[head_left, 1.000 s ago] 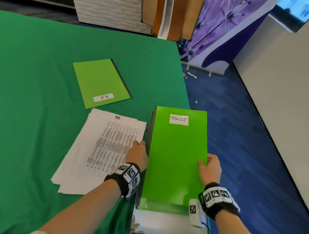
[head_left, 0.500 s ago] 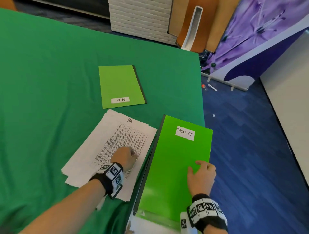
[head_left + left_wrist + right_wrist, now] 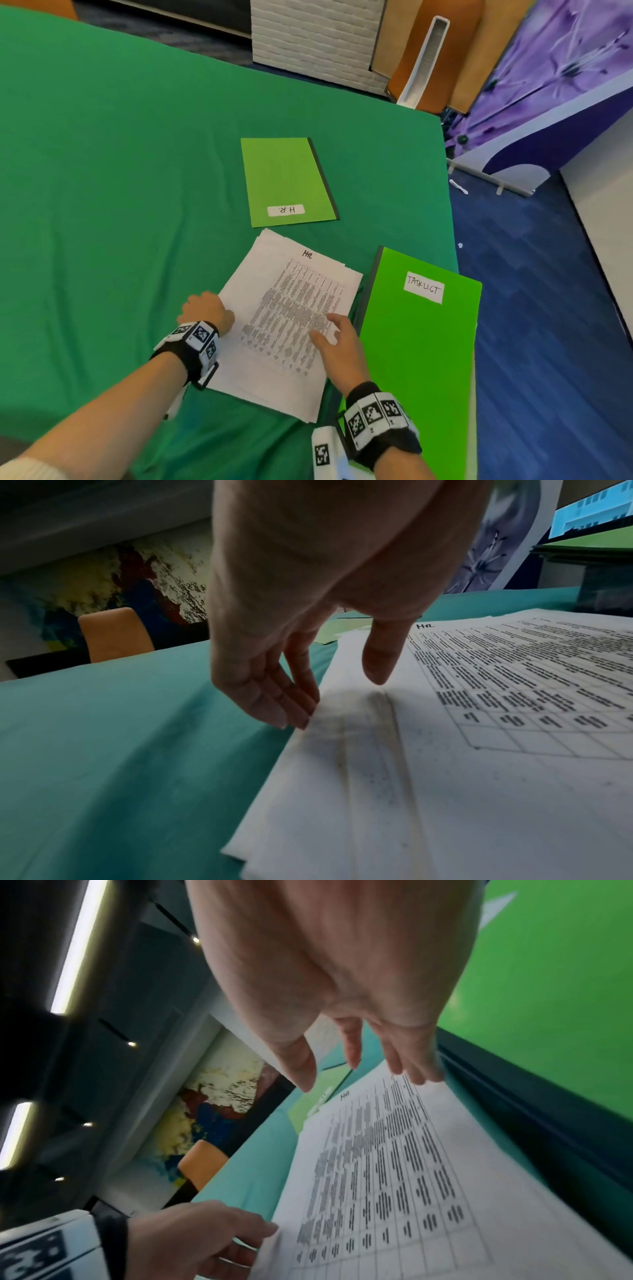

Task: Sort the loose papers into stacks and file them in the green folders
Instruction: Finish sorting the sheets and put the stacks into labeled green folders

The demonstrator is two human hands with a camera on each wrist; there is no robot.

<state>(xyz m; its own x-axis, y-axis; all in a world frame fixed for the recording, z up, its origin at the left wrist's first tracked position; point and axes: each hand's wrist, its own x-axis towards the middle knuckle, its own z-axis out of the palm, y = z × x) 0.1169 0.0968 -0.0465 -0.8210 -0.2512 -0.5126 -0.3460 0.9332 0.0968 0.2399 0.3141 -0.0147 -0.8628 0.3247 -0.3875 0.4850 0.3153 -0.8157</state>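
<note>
head view: loose stack of printed papers (image 3: 287, 322) marked "hr", lying flat on the green tablecloth (image 3: 102, 205), between the two green folders. left hand (image 3: 205, 310) at the stack's left edge, fingers (image 3: 287, 707) straight and together against the sheets' side, thumb hovering just above the top page. right hand (image 3: 337, 346) over the right side, fingers relaxed and spread. "tasklist" folder (image 3: 418, 359) closed just right of the stack; "h.r." folder (image 3: 286, 180) closed beyond it. orange chair (image 3: 114, 634) past the table.
</note>
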